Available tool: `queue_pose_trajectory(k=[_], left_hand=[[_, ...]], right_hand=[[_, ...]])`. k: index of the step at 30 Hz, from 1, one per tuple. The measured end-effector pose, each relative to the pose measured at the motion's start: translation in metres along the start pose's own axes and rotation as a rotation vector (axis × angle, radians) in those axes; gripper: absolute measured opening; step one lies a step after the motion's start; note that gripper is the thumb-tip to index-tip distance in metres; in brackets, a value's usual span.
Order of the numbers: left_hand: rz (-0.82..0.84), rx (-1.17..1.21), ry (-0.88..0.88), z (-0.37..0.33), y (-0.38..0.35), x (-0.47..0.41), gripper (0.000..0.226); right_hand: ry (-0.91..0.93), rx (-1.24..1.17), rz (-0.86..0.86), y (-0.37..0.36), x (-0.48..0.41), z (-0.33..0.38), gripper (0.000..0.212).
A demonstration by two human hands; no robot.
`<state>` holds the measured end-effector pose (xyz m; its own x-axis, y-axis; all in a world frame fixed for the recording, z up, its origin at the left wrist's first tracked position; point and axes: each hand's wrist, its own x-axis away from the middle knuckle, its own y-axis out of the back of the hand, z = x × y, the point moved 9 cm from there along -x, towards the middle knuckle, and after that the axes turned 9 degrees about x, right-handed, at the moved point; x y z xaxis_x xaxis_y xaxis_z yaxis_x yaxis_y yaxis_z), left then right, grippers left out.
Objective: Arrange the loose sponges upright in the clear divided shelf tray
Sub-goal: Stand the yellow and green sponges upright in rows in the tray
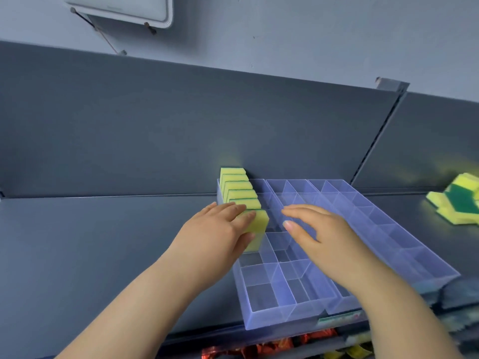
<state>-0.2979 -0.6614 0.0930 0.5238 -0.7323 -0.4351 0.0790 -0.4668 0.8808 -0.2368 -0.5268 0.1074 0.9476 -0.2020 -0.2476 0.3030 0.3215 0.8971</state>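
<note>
Several sponges (pixel 239 189) upright in left column of tray (pixel 404 244) | left hand (pixel 215 229) grips nearest sponge (pixel 258 222) | right hand (pixel 318 229) spread above it

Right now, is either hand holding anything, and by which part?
The left hand holds the front sponge by its top edge; the right hand holds nothing.

The left hand (pixel 215 229) and right hand (pixel 318 229) are bare, with slim fingers. Both forearms (pixel 145 301) are uncovered as far down as they show. The right thumb's nail (pixel 287 224) is short, rounded and plain.
</note>
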Motion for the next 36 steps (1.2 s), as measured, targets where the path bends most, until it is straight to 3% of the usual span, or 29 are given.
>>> queue_pose_trajectory(k=[3, 13, 21, 36], left_hand=[[-0.014, 0.066, -0.086, -0.020, 0.001, 0.006, 0.045], [0.026, 0.196, -0.319, -0.122, -0.023, 0.010, 0.043], [0.083, 0.349, -0.499, -0.231, -0.066, 0.005, 0.038], [0.316, 0.237, -0.455, -0.465, -0.290, -0.052, 0.036]], right_hand=[[-0.110, -0.062, -0.136, 0.011, 0.035, -0.018, 0.025], [-0.319, 0.156, -0.229, 0.030, 0.138, -0.050, 0.033], [-0.500, 0.183, -0.249, 0.051, 0.226, -0.129, 0.035], [-0.783, 0.192, 0.050, 0.068, 0.404, -0.398, 0.038]])
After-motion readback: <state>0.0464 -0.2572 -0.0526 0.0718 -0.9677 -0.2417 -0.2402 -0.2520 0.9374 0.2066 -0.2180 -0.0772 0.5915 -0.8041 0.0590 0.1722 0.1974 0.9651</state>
